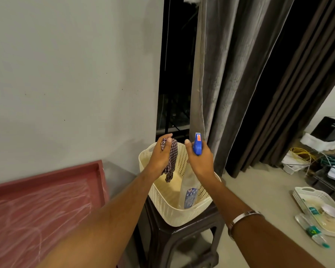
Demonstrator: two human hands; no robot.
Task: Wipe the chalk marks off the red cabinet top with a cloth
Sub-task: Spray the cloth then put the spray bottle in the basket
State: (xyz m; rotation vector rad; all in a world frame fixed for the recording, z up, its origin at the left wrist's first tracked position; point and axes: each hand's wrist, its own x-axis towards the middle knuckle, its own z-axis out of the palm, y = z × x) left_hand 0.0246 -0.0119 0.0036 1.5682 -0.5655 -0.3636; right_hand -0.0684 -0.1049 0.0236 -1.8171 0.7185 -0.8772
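The red cabinet top (35,206) fills the lower left, streaked all over with white chalk marks. My left hand (159,157) is closed on a checked cloth (171,161) that hangs down over a cream plastic basket (174,215). Beside it my right hand (200,159) grips the blue trigger head of a clear spray bottle (190,188), whose body stands inside the basket. Both hands are to the right of the cabinet, above the basket.
The basket rests on a dark brown plastic stool (180,240) between the cabinet and grey curtains (240,84). On the floor at right lie a second cream tray (307,196) with small items, a tube (311,231), cables and a black box (329,128).
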